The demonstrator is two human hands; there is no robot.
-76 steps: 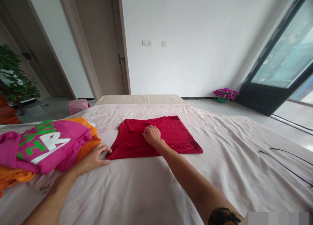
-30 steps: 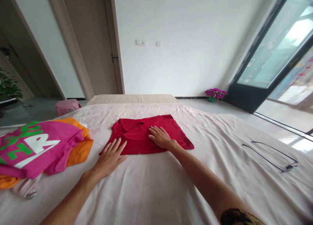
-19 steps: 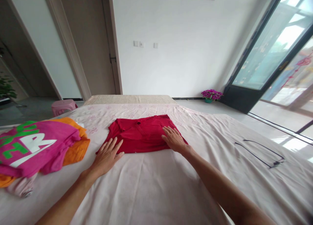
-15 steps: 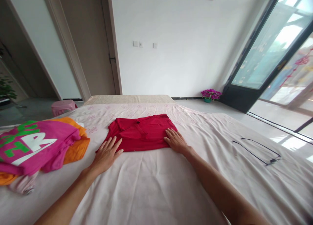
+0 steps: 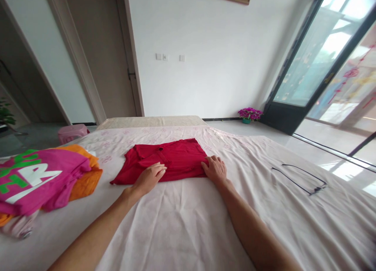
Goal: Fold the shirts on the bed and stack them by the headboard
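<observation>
A folded red shirt (image 5: pixel 182 157) lies on the sheet-covered bed in front of me, wider than it is deep, with a fold and a narrow band near its middle. My left hand (image 5: pixel 150 176) is over its near edge, left of centre, fingers extended close together and the palm hidden. At the shirt's right edge rests my right hand (image 5: pixel 216 168), with its thumb apart from its curved fingers and touching the cloth. Neither hand lifts the fabric.
At left lies a pile with a pink printed shirt (image 5: pixel 49 179) over orange cloth (image 5: pixel 88 182). Eyeglasses (image 5: pixel 315 189) rest on the pale sheet (image 5: pixel 182 231) at right. Beyond the bed are a pink stool (image 5: pixel 73 133), potted flowers (image 5: pixel 249 114) and a glass door (image 5: pixel 308 67).
My left hand has moved right from the shirt's left corner toward its middle, its fingers drawing closer together. My right hand has shifted slightly right to the edge, fingers more curved.
</observation>
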